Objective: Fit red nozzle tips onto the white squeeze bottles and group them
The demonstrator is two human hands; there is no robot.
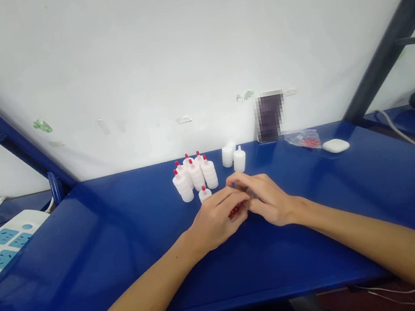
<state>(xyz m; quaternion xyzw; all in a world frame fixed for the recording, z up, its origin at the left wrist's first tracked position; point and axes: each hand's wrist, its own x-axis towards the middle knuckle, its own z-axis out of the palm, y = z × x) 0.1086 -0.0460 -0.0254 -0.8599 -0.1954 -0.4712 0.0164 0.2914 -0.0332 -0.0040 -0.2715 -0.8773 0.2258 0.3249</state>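
My left hand (216, 220) is curled around several small red caps (234, 211), which show between its fingers. Fingertips of my right hand (269, 199) meet those of the left, closed together; whatever lies between them is hidden. Just beyond my left hand stands a white squeeze bottle (205, 194) with a red tip, its lower part covered by the hand. Behind it, several white bottles (196, 176) with red caps are grouped upright. To their right is a white bottle (239, 161) with a bare nozzle, beside more white bottle shapes (227, 155).
A clear plastic bag (303, 139) with red pieces lies at the back right, near a white rounded object (336, 145). A blurred dark panel (270, 115) leans against the wall. On the left is a power strip (37, 218). Blue frame bars flank the blue table (97, 237).
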